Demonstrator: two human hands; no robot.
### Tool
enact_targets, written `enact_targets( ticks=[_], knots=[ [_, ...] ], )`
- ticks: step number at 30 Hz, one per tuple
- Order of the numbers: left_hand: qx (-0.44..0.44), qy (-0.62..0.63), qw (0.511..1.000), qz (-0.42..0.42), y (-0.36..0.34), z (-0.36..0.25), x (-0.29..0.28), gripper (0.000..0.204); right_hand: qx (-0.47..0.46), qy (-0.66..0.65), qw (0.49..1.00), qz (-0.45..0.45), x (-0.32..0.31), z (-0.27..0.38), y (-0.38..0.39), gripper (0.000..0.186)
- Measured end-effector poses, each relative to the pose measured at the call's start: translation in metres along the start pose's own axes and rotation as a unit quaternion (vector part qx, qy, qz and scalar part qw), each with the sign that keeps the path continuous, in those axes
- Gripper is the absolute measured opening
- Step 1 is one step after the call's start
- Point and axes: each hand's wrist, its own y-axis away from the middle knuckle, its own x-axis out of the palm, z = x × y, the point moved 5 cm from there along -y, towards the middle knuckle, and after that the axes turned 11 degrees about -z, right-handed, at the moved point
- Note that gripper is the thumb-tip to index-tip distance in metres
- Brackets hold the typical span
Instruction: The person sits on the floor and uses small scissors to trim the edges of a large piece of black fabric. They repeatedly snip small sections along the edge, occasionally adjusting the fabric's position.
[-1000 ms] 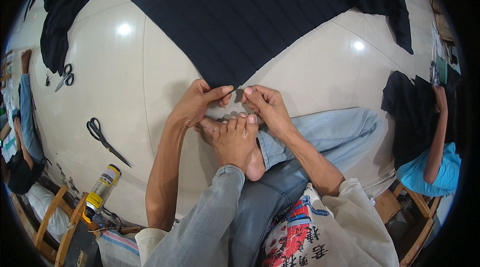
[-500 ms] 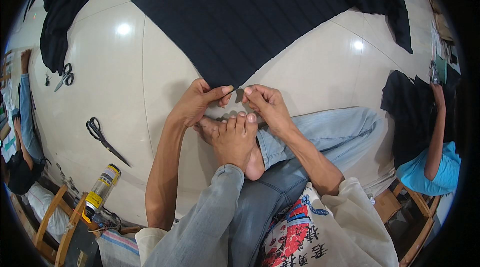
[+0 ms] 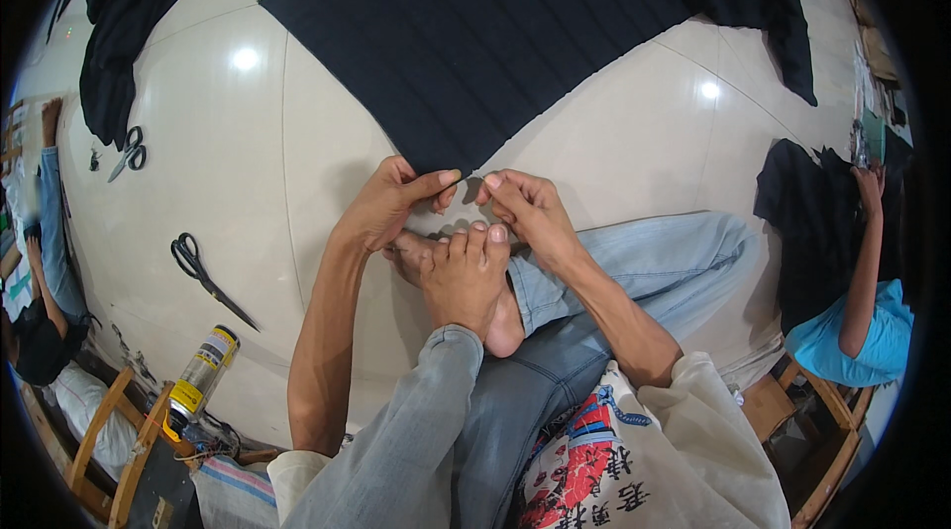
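Observation:
A large dark cloth (image 3: 485,34) lies spread on the tiled floor (image 3: 228,192), its near corner between my hands. My left hand (image 3: 406,194) has that corner pinched between thumb and fingers. Just right of the corner, my right hand (image 3: 523,207) has its thumb and forefinger pressed together; anything between them is too small to make out. Under both hands are my bare, crossed feet (image 3: 466,281) and jeans (image 3: 644,262). To the left lie long black scissors (image 3: 203,276) and, farther up, a second pair of scissors (image 3: 129,151).
Dark cloth (image 3: 129,24) lies at upper left. A spray can (image 3: 203,380) is at lower left among wooden frames (image 3: 119,430). A person in a blue shirt (image 3: 847,331) at right reaches over dark cloth (image 3: 802,222). Another person's leg and arm (image 3: 54,242) show at far left.
My hands stay almost still at the cloth's corner, with slight finger movement in the right. The co-worker's hand at the right has shifted slightly.

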Motion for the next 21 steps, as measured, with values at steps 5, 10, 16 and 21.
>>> enact_targets(
  ticks=[5,10,16,21],
  knots=[
    [-0.003,-0.004,1.0,-0.007,0.001,-0.001,0.0,0.019,-0.025,0.004,1.0,0.003,0.0,-0.008,-0.006,0.036],
    [-0.003,-0.01,1.0,0.007,-0.002,0.001,0.001,0.021,-0.012,0.017,1.0,-0.008,-0.003,-0.002,0.0,0.034],
    [-0.014,-0.018,0.999,-0.026,0.0,0.0,0.0,0.021,0.026,-0.045,0.996,-0.073,-0.026,0.003,0.005,0.04],
    [-0.001,-0.041,0.998,-0.047,-0.003,0.002,0.001,0.024,-0.005,-0.064,0.986,-0.151,-0.044,0.015,-0.018,0.04]
  ],
)
